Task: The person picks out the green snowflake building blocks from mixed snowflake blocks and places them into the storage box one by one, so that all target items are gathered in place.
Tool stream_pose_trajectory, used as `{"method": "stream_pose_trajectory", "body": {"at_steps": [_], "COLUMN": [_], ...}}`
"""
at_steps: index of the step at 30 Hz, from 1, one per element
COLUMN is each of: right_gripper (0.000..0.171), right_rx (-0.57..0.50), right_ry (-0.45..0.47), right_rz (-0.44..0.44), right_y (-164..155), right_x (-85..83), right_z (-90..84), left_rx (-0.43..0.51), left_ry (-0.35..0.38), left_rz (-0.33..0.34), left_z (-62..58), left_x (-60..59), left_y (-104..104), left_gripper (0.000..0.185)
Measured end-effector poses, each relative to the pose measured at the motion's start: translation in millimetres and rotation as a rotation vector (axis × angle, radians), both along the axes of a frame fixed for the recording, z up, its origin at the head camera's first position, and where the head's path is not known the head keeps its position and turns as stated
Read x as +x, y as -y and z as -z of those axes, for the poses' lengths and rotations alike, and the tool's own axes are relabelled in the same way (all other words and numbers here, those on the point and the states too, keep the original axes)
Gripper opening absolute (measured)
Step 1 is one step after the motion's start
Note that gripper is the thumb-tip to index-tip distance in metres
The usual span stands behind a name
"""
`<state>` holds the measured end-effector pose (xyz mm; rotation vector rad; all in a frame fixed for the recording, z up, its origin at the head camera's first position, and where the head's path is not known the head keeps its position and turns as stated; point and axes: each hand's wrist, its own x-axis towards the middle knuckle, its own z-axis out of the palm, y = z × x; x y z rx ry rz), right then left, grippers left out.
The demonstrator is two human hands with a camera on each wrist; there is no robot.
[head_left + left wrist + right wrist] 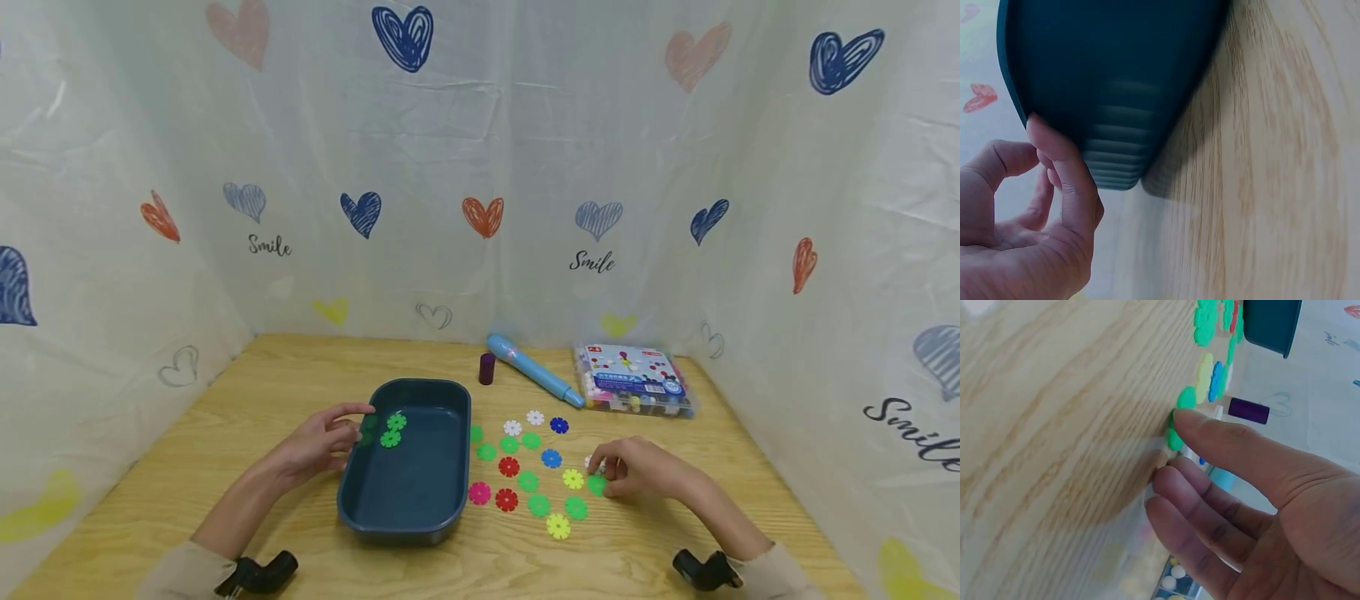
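Observation:
My left hand (322,442) holds the left rim of a dark teal tray (348,492), its thumb against the outer wall in the left wrist view. Two green snowflake discs (396,422) lie inside the tray. On the table to the right, my right hand (641,468) has its thumb and fingertips at a green snowflake disc (596,486), pinching its edge. A white snowflake disc (589,460) is partly hidden by those fingers. Nearby lie several loose discs, among them a yellow disc (573,479), a blue disc (551,458) and a red disc (506,500).
Behind the discs a light-blue pen-shaped tube (536,371) lies slantwise, with a small purple cylinder (487,369) upright beside it. A clear-lidded box (636,379) of small coloured parts sits at the back right. A heart-printed curtain (480,167) surrounds the wooden table.

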<state>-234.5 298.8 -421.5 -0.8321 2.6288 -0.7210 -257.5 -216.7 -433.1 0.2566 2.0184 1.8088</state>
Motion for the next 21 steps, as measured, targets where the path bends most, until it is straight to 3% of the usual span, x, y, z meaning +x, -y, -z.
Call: {"method": "stream_pose_trajectory", "body": {"at_steps": [21], "right_gripper": [0.023], "right_rx": [-0.046], "right_ry": [0.112], "right_rz": [-0.011], "right_y": [0.6], "right_x": [-5.8], "right_z": [-0.2], "left_rx": [0.003], "left_ry": [0.009], "left_rz": [-0.008], "left_z": [-0.5], "left_x": [-2.1], "left_y": [-3.6], "left_gripper": [0.047]}}
